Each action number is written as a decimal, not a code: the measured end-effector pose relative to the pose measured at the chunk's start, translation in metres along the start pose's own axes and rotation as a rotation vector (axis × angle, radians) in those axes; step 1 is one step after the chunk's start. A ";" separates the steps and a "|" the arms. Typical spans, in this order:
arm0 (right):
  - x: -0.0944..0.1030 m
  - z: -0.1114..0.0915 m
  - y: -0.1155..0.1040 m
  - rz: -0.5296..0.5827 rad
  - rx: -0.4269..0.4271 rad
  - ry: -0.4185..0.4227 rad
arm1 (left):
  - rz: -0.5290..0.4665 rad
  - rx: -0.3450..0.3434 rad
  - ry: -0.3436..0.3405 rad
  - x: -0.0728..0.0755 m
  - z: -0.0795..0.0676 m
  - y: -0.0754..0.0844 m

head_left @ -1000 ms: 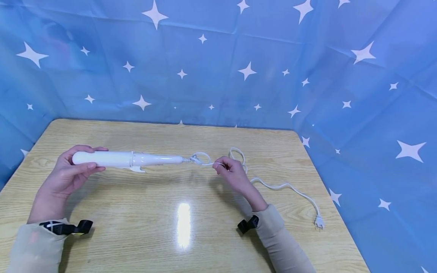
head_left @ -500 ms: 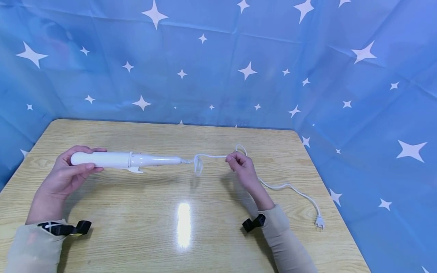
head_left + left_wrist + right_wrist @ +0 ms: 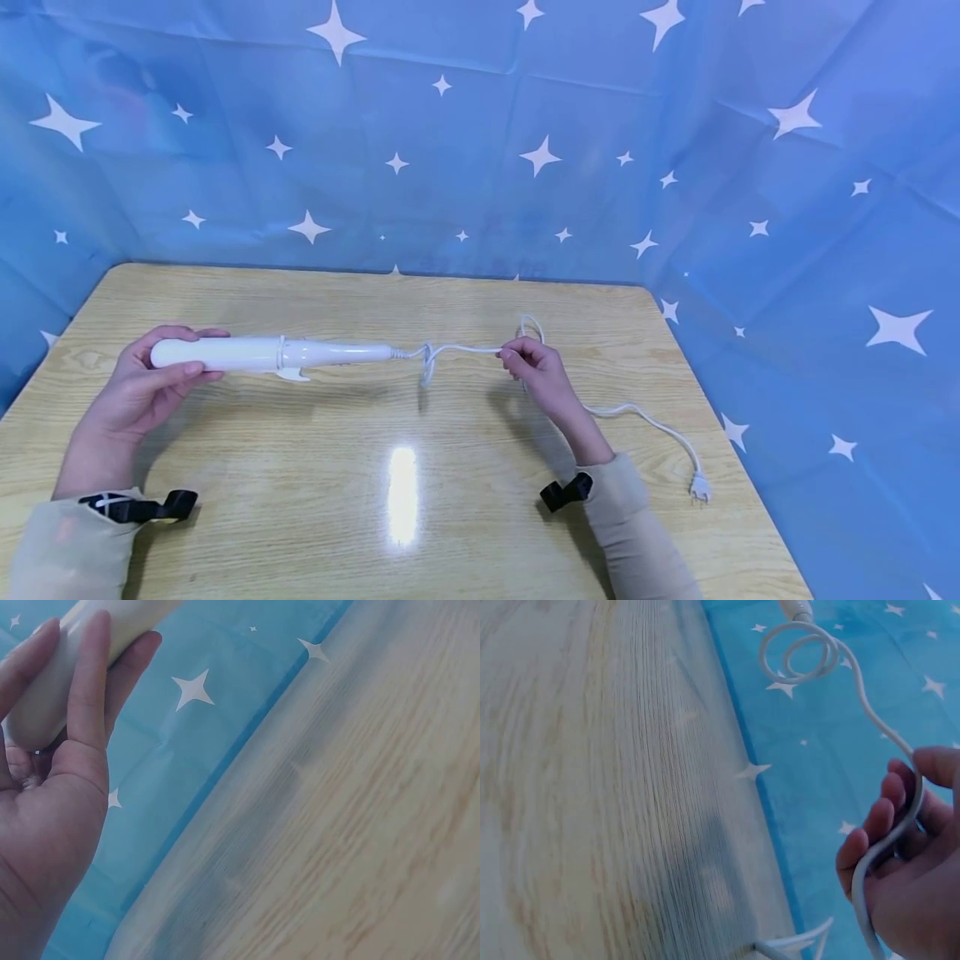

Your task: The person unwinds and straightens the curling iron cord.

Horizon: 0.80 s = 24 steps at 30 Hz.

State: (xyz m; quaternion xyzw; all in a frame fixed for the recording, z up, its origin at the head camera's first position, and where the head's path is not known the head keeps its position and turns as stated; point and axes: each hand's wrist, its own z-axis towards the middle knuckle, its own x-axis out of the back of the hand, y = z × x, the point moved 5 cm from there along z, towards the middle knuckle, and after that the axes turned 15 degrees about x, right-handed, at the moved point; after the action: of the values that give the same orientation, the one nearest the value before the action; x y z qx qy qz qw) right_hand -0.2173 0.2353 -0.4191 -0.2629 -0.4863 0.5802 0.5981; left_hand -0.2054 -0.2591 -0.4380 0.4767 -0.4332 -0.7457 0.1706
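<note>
My left hand (image 3: 153, 387) grips the rounded thick end of a white curling iron (image 3: 240, 353), thumb below and fingers behind. It is held level above the table, with a small lever at its middle ring and its tapered end to the right. From that end runs a white power cord (image 3: 465, 347) with a loop twisted in it. My right hand (image 3: 543, 375) pinches the cord between thumb and fingertips. In the right wrist view the cord (image 3: 866, 697) passes on across the palm. In the left wrist view fingers wrap the smooth barrel (image 3: 52, 690).
The rest of the cord trails over the wood-grain table (image 3: 315, 508), ending in a two-pin plug (image 3: 700, 487) near the right edge. A blue curtain with white stars (image 3: 450, 125) stands behind and to the right. Black camera mounts (image 3: 566, 492) sit on both wrists.
My right hand has moved right along the cord, drawing it straighter. The loop near the tapered end has swung down and grown narrower. The left hand keeps its hold, shifting slightly left.
</note>
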 end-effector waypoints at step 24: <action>-0.036 0.009 -0.035 -0.244 0.145 -0.142 | -0.007 0.020 -0.009 -0.009 0.004 -0.002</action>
State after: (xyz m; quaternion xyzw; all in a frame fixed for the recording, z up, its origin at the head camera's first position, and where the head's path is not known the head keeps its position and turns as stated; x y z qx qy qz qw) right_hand -0.2046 0.1926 -0.3943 -0.1165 -0.5126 0.5541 0.6455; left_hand -0.2046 -0.2500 -0.4343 0.4768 -0.4396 -0.7439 0.1613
